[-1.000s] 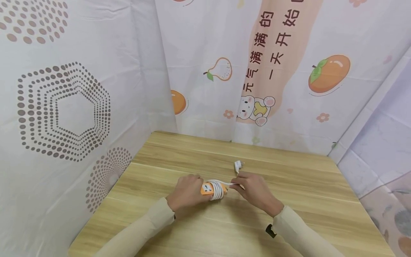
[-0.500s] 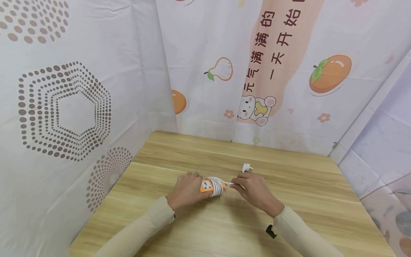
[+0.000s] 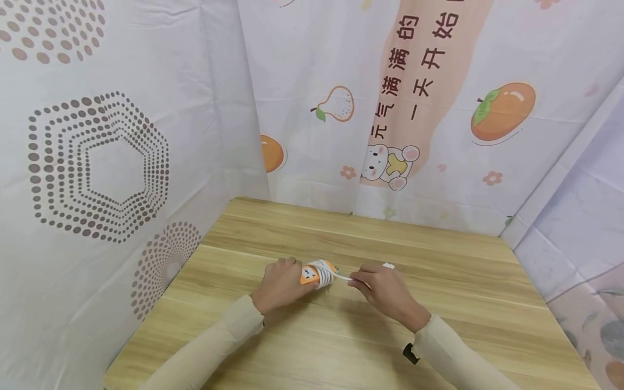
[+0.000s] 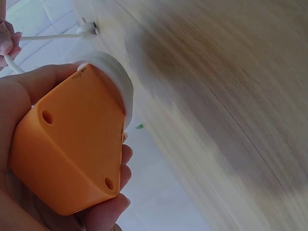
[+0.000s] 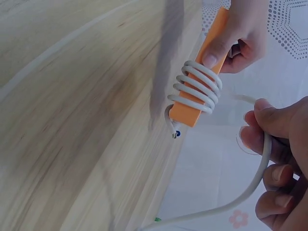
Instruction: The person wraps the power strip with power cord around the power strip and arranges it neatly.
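Note:
My left hand (image 3: 280, 286) grips one end of an orange power strip (image 3: 309, 275), its fingers wrapped round the body in the left wrist view. Several turns of white cord (image 5: 202, 89) circle the strip's other end. To the right, my right hand (image 3: 388, 293) pinches the cord between thumb and fingertips, with a short stretch running across from the strip. Beyond that hand the cord's plug (image 4: 89, 30) lies on the table; in the head view the right hand mostly hides it. The strip is tilted, its socket face partly covered by the left hand.
The wood-grain table (image 3: 302, 346) spreads under both hands. Printed curtains (image 3: 302, 59) hang along its back and sides. A black piece (image 3: 410, 353) shows at the right sleeve's cuff.
The power strip has risen and tilted in my left hand, shifting slightly left. The plug has slid right and nearer, behind my right hand, which has barely moved.

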`<action>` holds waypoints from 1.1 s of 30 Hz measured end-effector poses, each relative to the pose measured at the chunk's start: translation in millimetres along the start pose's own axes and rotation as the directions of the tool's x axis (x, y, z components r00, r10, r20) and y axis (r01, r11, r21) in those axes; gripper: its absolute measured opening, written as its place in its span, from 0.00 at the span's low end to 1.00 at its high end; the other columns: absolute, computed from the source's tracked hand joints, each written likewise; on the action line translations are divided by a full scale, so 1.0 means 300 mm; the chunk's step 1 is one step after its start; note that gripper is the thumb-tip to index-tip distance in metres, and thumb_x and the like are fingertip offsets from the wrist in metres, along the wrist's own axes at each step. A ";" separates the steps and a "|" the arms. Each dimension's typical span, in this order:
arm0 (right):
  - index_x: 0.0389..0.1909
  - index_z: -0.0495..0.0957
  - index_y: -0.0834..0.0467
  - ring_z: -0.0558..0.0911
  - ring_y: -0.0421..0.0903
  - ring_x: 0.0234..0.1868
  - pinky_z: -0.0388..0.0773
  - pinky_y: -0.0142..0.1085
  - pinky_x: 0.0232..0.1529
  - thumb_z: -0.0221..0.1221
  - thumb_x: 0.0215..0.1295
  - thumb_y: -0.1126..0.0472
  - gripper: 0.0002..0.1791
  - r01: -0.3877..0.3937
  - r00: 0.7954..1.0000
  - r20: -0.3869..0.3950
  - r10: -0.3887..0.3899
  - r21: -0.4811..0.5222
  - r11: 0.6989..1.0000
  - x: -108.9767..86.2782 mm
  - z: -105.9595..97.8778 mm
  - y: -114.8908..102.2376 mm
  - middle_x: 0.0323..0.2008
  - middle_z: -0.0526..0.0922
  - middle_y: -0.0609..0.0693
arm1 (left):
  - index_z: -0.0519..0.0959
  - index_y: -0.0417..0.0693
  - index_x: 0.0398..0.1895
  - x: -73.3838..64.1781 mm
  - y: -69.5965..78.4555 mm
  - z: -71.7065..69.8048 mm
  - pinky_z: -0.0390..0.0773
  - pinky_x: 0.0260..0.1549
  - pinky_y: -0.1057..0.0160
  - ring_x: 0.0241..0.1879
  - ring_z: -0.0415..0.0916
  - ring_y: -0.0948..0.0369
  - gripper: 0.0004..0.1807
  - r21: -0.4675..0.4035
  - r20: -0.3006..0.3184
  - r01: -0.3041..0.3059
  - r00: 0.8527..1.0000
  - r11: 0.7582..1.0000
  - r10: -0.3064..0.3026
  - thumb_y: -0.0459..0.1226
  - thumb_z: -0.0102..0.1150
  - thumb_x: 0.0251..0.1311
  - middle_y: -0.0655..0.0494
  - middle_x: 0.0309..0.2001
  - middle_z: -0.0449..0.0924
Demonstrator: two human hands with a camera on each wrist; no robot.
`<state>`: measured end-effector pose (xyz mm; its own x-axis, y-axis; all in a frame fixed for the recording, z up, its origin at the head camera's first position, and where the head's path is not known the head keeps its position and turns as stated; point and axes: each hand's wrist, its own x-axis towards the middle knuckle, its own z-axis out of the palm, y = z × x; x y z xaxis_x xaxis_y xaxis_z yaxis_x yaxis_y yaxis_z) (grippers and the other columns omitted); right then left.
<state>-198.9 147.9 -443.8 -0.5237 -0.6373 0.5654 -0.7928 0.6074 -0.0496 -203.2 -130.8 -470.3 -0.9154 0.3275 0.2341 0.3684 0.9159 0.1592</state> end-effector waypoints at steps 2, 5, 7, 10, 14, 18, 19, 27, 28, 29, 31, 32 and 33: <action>0.34 0.89 0.51 0.71 0.30 0.23 0.70 0.27 0.24 0.73 0.62 0.58 0.03 -0.003 1.000 -0.004 0.003 0.014 1.000 0.003 -0.003 -0.004 0.26 0.79 0.36 | 0.75 0.50 0.24 0.001 0.001 0.000 0.66 0.15 0.63 0.20 0.66 0.62 0.28 -0.009 -0.004 0.003 1.000 1.000 -0.003 0.64 0.67 0.58 0.61 0.23 0.68; 0.35 0.89 0.52 0.69 0.29 0.23 0.69 0.26 0.24 0.73 0.61 0.59 0.03 -0.001 1.000 -0.011 0.001 0.028 1.000 0.010 -0.011 -0.012 0.26 0.78 0.36 | 0.76 0.50 0.25 0.004 0.004 -0.003 0.66 0.15 0.63 0.21 0.66 0.62 0.28 -0.011 -0.007 0.007 1.000 1.000 -0.007 0.64 0.67 0.58 0.60 0.23 0.68; 0.35 0.89 0.52 0.68 0.28 0.22 0.69 0.26 0.24 0.73 0.61 0.59 0.03 0.005 1.000 -0.016 -0.004 0.037 0.999 0.014 -0.016 -0.015 0.26 0.77 0.36 | 0.76 0.49 0.26 0.007 0.006 -0.005 0.67 0.15 0.63 0.21 0.66 0.61 0.28 -0.010 -0.012 0.010 1.000 1.000 -0.010 0.64 0.67 0.58 0.60 0.24 0.68; 0.36 0.89 0.53 0.69 0.28 0.23 0.70 0.26 0.24 0.73 0.60 0.60 0.04 0.019 0.999 -0.030 -0.018 0.044 0.999 0.019 -0.022 -0.020 0.26 0.78 0.37 | 0.76 0.50 0.26 0.014 0.009 -0.008 0.67 0.15 0.62 0.21 0.66 0.61 0.28 -0.009 -0.026 0.016 1.000 1.000 -0.017 0.64 0.66 0.58 0.60 0.24 0.68; 0.35 0.89 0.54 0.71 0.29 0.23 0.71 0.27 0.24 0.74 0.60 0.61 0.04 0.026 0.998 -0.050 -0.023 0.051 0.998 0.021 -0.027 -0.025 0.26 0.79 0.38 | 0.76 0.50 0.26 0.021 0.013 -0.012 0.67 0.16 0.62 0.22 0.67 0.61 0.27 -0.034 -0.025 0.033 0.999 0.999 -0.033 0.64 0.65 0.59 0.60 0.24 0.68; 0.34 0.89 0.52 0.70 0.29 0.23 0.70 0.26 0.23 0.74 0.59 0.60 0.04 0.029 0.998 -0.051 -0.026 0.051 0.998 0.016 -0.027 -0.030 0.26 0.78 0.37 | 0.77 0.50 0.29 0.021 0.014 -0.018 0.68 0.17 0.61 0.23 0.67 0.60 0.27 -0.074 -0.002 0.048 0.999 0.996 -0.048 0.63 0.65 0.60 0.60 0.25 0.69; 0.34 0.89 0.52 0.70 0.28 0.23 0.69 0.26 0.23 0.74 0.59 0.60 0.04 0.032 0.998 -0.047 -0.029 0.051 0.998 0.014 -0.026 -0.031 0.25 0.78 0.37 | 0.77 0.50 0.29 0.020 0.014 -0.018 0.68 0.18 0.61 0.23 0.67 0.61 0.27 -0.084 0.000 0.052 0.999 0.995 -0.052 0.63 0.65 0.60 0.60 0.25 0.69; 0.35 0.89 0.52 0.68 0.28 0.22 0.68 0.24 0.23 0.73 0.61 0.61 0.03 0.035 0.999 -0.022 -0.034 0.074 0.997 0.001 -0.012 -0.032 0.26 0.78 0.37 | 0.77 0.48 0.32 0.012 0.011 -0.014 0.66 0.16 0.63 0.21 0.67 0.62 0.28 -0.181 -0.039 0.069 0.996 0.981 -0.077 0.64 0.66 0.59 0.60 0.24 0.69; 0.35 0.89 0.53 0.68 0.28 0.22 0.68 0.24 0.22 0.73 0.61 0.61 0.03 0.032 0.999 -0.021 -0.030 0.079 0.996 0.000 -0.010 -0.032 0.26 0.78 0.37 | 0.77 0.48 0.32 0.012 0.011 -0.013 0.66 0.15 0.63 0.21 0.67 0.62 0.29 -0.193 -0.047 0.069 0.996 0.979 -0.080 0.64 0.67 0.59 0.60 0.24 0.69; 0.35 0.89 0.53 0.69 0.28 0.22 0.68 0.24 0.23 0.73 0.62 0.60 0.03 0.028 0.999 -0.021 -0.026 0.083 0.996 -0.001 -0.008 -0.033 0.26 0.79 0.38 | 0.77 0.48 0.31 0.012 0.011 -0.012 0.66 0.15 0.63 0.20 0.67 0.62 0.29 -0.201 -0.052 0.073 0.995 0.977 -0.085 0.64 0.67 0.58 0.60 0.24 0.69; 0.35 0.89 0.53 0.69 0.28 0.23 0.69 0.25 0.23 0.73 0.61 0.61 0.03 0.019 1.000 -0.019 -0.017 0.092 0.996 -0.003 -0.004 -0.038 0.26 0.79 0.38 | 0.77 0.48 0.31 0.014 0.011 -0.011 0.67 0.15 0.63 0.20 0.67 0.62 0.29 -0.206 -0.057 0.078 0.994 0.975 -0.092 0.65 0.66 0.58 0.61 0.23 0.69; 0.35 0.89 0.53 0.69 0.28 0.23 0.69 0.25 0.23 0.72 0.62 0.61 0.02 0.014 1.000 -0.016 -0.012 0.097 0.995 -0.003 -0.003 -0.040 0.26 0.78 0.37 | 0.77 0.48 0.30 0.014 0.011 -0.011 0.67 0.16 0.62 0.20 0.67 0.62 0.29 -0.211 -0.057 0.082 0.994 0.974 -0.095 0.65 0.66 0.58 0.61 0.23 0.69; 0.35 0.88 0.52 0.69 0.28 0.23 0.69 0.25 0.23 0.72 0.62 0.61 0.03 0.011 1.000 -0.014 -0.010 0.102 0.995 -0.003 -0.003 -0.044 0.26 0.78 0.37 | 0.77 0.49 0.30 0.014 0.011 -0.009 0.67 0.16 0.62 0.20 0.67 0.62 0.30 -0.217 -0.055 0.085 0.993 0.972 -0.100 0.66 0.66 0.58 0.61 0.23 0.69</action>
<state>-187.7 141.0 -443.0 -0.5113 -0.6365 0.5775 -0.8263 0.5487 -0.1268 -205.4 -127.1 -466.1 -0.9371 0.2213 0.2699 0.3153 0.8684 0.3827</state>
